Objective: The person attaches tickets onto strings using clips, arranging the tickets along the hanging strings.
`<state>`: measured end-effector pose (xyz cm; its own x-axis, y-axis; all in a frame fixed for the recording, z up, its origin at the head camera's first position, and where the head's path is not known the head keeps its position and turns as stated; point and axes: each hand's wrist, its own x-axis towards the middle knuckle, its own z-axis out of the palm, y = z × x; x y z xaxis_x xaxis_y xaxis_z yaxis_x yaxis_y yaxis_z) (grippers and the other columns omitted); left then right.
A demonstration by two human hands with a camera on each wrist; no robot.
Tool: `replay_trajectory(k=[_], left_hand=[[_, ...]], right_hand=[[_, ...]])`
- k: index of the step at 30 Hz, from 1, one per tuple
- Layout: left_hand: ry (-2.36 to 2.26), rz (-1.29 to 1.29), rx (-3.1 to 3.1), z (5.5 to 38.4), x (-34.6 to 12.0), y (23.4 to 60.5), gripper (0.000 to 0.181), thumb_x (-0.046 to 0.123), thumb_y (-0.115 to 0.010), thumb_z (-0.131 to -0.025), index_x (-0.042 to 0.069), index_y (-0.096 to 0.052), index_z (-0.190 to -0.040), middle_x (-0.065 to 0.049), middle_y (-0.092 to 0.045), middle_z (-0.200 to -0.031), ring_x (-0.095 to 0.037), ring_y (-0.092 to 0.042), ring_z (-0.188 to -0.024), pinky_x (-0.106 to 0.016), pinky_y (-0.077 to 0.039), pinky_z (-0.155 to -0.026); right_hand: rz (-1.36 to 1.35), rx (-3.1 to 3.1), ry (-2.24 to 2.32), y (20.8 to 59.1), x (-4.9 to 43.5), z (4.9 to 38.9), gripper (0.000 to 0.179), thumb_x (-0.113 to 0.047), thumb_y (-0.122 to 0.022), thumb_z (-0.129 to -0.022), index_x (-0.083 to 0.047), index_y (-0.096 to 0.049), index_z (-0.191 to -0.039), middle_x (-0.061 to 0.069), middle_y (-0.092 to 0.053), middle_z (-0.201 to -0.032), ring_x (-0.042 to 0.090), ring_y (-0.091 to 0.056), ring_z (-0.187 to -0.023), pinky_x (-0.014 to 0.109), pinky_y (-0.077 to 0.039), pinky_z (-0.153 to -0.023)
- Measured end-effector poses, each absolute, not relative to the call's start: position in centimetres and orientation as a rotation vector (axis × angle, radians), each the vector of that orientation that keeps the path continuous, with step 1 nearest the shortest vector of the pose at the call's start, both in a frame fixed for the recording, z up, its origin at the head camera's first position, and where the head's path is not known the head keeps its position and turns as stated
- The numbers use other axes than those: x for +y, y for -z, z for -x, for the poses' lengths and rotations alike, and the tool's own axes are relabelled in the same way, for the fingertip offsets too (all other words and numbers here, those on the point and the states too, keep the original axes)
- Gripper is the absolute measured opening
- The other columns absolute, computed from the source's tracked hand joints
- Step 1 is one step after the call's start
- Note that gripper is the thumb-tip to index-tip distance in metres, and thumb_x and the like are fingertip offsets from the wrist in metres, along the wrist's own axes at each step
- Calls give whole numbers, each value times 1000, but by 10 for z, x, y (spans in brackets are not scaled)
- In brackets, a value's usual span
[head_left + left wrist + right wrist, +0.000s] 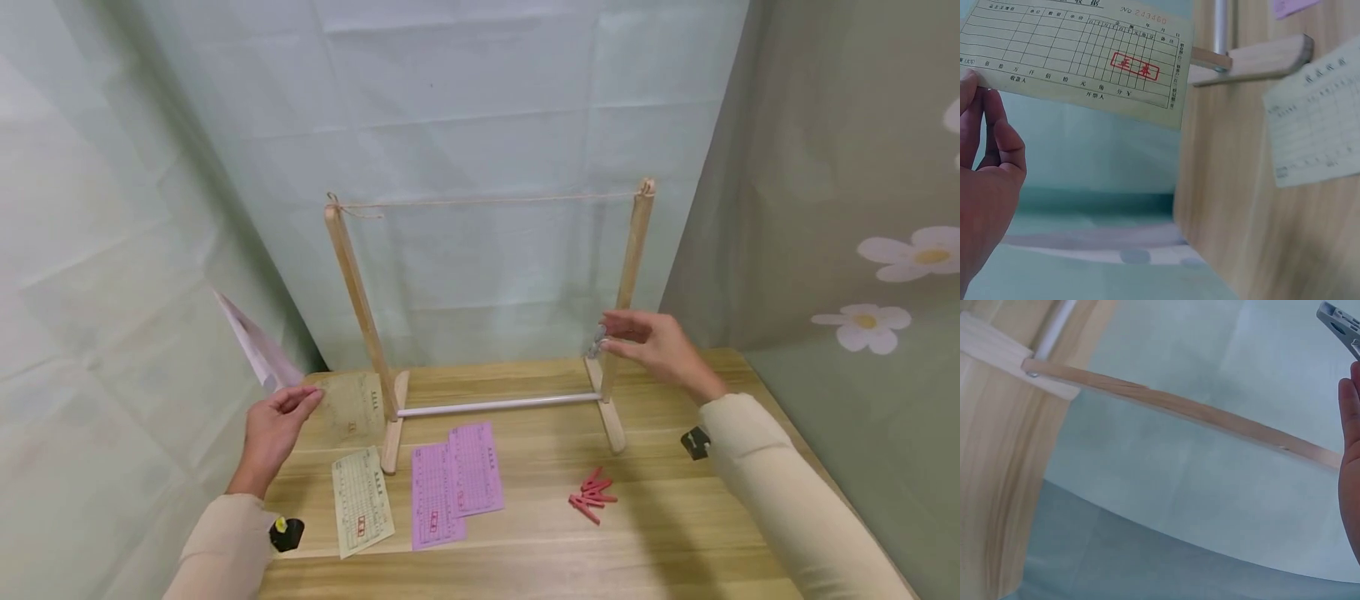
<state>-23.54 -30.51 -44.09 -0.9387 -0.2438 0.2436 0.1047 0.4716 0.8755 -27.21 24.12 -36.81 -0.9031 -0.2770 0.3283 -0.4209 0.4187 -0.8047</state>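
My left hand [273,433] pinches the edge of a pale yellow receipt slip [351,408] between thumb and fingers. In the left wrist view, the raised slip [1072,53] shows a printed grid and a red stamp. My right hand [651,346] pinches a grey clothespin [597,342] near the right post of a wooden stand [630,250]. Only the clothespin's end [1342,325] shows in the right wrist view. A thin string [487,201] runs between the post tops, with nothing hanging on it.
Another yellow slip [362,504] and two overlapping purple slips [477,467] lie on the wooden table [525,567]. Several red clothespins [592,497] are piled to their right. A white bar [498,406] joins the stand's feet. Curtains [480,100] surround the table's back and sides.
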Motion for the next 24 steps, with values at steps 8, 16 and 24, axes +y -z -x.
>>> replay_trajectory(k=[8,16,24], left_hand=[[1424,-6,-2397,245,-296,422,35,24,-70,-96,-8,-70,-110,11,-73,-88,4,-60,-77,-12,-48,-68],[1456,80,-2396,257,-282,403,34,24,-69,-97,-7,-70,-112,19,-67,-88,-1,-61,-80,-15,-50,-69],[1483,122,-2376,269,-268,386,33,22,-69,-97,-8,-68,-112,20,-66,-87,-2,-60,-79,-14,-49,-67]], right_hand=[[-607,-2565,-1492,355,235,277,45,-6,-75,-90,7,-60,-130,24,-63,-127,38,-61,-118,16,-51,-84],[-706,-2559,-1459,348,233,282,38,1,-70,-92,12,-60,-127,26,-60,-123,40,-61,-117,17,-50,-88],[-696,-2574,-1403,338,232,281,38,-3,-70,-93,8,-62,-128,24,-61,-124,36,-62,-116,16,-50,-87]])
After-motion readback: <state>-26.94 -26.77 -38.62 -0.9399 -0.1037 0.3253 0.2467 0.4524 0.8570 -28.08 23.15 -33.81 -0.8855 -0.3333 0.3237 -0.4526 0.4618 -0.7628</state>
